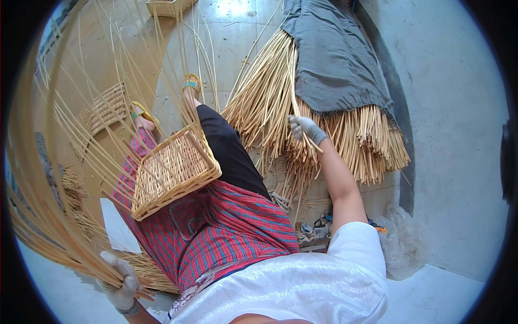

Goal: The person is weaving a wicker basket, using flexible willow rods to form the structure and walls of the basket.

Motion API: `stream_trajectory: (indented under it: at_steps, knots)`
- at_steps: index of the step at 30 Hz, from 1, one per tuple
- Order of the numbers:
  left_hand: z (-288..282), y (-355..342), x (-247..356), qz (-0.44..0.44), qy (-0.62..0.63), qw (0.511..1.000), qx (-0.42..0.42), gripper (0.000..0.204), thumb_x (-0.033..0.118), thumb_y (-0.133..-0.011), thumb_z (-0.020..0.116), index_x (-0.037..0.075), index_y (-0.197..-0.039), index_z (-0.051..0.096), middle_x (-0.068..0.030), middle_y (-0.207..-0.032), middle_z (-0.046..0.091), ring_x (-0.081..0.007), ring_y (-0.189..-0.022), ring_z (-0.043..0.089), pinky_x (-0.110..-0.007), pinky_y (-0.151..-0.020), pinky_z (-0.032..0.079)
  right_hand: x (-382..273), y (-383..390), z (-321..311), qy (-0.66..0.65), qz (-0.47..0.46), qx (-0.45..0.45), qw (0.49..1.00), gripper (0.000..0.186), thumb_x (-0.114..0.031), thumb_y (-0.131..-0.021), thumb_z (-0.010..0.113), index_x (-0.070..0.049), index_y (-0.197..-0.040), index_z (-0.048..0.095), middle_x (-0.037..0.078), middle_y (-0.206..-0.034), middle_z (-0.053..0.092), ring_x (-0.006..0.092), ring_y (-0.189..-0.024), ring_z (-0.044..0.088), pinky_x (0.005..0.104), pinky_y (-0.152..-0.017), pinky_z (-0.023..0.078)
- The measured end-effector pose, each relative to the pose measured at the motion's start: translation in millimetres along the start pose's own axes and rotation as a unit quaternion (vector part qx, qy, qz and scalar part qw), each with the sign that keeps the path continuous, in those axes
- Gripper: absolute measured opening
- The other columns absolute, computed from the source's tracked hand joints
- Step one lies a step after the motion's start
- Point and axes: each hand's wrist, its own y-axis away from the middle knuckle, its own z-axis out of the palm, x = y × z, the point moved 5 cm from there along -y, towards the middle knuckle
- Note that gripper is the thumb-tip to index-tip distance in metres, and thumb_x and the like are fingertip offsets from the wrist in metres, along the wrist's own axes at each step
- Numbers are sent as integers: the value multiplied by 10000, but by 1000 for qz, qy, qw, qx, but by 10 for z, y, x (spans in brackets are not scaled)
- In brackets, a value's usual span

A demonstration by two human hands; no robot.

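My left hand (120, 282), in a pale work glove, is closed round a thick bundle of long wicker rods (70, 240) that fan up along the left side. My right hand (307, 130), in a grey glove with bare fingertips showing, reaches to the large pile of wicker rods (270, 89) and grips a few rods there. On my lap, over a red striped apron (232, 221), rests a partly woven wicker basket (172, 164), tilted. Short thick stakes and long thin rods rise from its edges.
A grey cloth (337, 59) covers part of the rod pile. Another woven piece (108, 109) lies on the floor beside my foot. A finished-looking basket (170, 7) sits at the far edge. Plastic bags (402, 240) lie at right, by the wall; cut rods (73, 189) lie at left.
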Motion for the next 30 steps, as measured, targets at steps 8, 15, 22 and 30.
stream_trajectory:
  at_steps: [8, 15, 22, 30]
  knots:
    - [-159, 96, -382, 7, -112, 993, -24, 442, -63, -777, 647, 4, -1189, 502, -16, -696, 516, -90, -505, 494, -225, -440, 412, 826, 2147, 886, -392, -67, -447, 801, 309, -170, -1101, 319, -46, -1302, 518, -67, -613, 376, 48, -501, 436, 221, -445, 437]
    - [486, -541, 446, 14, -57, 996, -74, 513, -16, -754, 684, -31, -1246, 537, -60, -939, 638, -82, -716, 588, -220, -623, 491, 676, 3275, 2664, -279, -218, -679, 643, 253, -257, -1027, 549, -162, -1241, 450, 8, -773, 518, 175, -671, 572, 466, -703, 519]
    - [683, -416, 1039, 98, -110, 969, -199, 947, 98, -675, 894, 6, -1477, 399, -73, -921, 670, -132, -776, 660, -271, -678, 531, 1763, 3493, 4175, 108, -395, -589, 696, 209, -139, -1029, 537, -65, -1221, 498, 30, -794, 565, 147, -715, 638, 331, -671, 573]
    - [708, -197, 504, 238, -476, 811, -243, 645, 226, -739, 757, 148, -1353, 574, -163, -986, 691, -368, -935, 670, -449, -852, 541, 2021, 3373, 4070, 605, -466, -277, 583, 369, -306, -922, 630, -78, -1213, 623, 187, -1039, 690, 352, -957, 688, 447, -882, 540]
